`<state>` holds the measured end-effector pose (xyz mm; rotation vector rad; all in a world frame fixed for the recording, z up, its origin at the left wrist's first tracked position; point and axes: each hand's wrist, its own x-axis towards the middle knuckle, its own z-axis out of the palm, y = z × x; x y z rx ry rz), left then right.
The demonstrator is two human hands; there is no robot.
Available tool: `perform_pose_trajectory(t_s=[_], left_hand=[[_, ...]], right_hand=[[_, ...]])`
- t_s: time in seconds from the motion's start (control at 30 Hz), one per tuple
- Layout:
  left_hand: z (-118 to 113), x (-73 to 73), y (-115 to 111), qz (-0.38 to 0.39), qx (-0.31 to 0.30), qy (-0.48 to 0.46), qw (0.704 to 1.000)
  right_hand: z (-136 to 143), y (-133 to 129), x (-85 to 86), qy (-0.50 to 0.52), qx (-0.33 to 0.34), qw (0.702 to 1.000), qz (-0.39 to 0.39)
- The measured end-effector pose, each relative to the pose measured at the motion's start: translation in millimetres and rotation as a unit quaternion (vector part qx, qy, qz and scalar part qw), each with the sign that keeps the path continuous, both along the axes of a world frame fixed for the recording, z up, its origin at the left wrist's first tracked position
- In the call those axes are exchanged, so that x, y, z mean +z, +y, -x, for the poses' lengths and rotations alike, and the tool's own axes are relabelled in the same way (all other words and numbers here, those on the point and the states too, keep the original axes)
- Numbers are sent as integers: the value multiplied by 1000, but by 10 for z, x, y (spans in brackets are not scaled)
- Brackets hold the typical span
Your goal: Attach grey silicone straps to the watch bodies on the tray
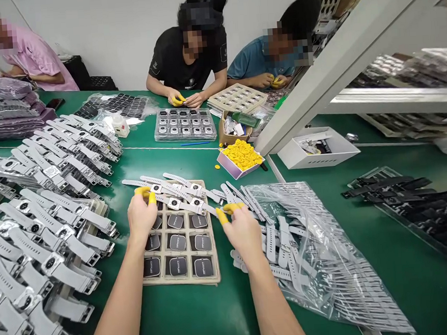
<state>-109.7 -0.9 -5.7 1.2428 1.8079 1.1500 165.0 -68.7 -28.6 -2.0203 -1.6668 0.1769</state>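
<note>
Several smartwatches with light grey straps lie across the far rows of a beige compartment tray (215, 249). Dark square watch faces (177, 242) fill its nearer compartments. My left hand (141, 216), yellow covers on its fingertips, is closed at the left strap end of the nearest watches. My right hand (244, 232), also with yellow fingertip covers, pinches the right strap end of a grey smartwatch (198, 205). Which watch the left fingers grip is partly hidden. Loose grey straps (282, 245) lie beside my right hand, partly in a clear plastic bag (322, 262).
Grey-strapped watches (54, 261) are heaped at left. A box of yellow finger covers (241, 156) stands beyond my right hand, near a white bin (317, 148). Black straps (409, 195) lie at right. Co-workers sit across the green table, behind a watch tray (185, 124). A slanted white post (327, 68) rises at right.
</note>
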Motion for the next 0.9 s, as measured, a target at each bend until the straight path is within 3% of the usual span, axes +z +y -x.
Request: perform_pose_trajectory(t_s=[0.07, 0.13, 0.23, 0.4, 0.53, 0.63, 0.73, 0.9], left_hand=[[11, 35, -44, 32, -64, 210, 975], [10, 62, -85, 54, -133, 348, 926], [14, 87, -135, 72, -202, 439, 872], [14, 94, -184, 92, -229, 504, 827], [-25, 74, -180, 82, -187, 533, 821], [-28, 48, -154, 72, -171, 531, 827], [0, 17, -125, 63, -176, 527, 829], [81, 24, -91, 44, -160, 520, 838]], right_hand=[[-192, -17, 58, -42, -33, 996, 70], [-319, -30, 102, -66, -32, 985, 154], [-356, -39, 139, -79, -13, 969, 234], [-366, 12, 120, -18, -31, 969, 245], [-481, 71, 81, 108, -90, 974, 177], [-459, 82, 81, 252, -111, 957, 91], [-303, 63, 107, 371, -65, 926, 27], [-49, 15, 187, 504, 7, 864, -6]])
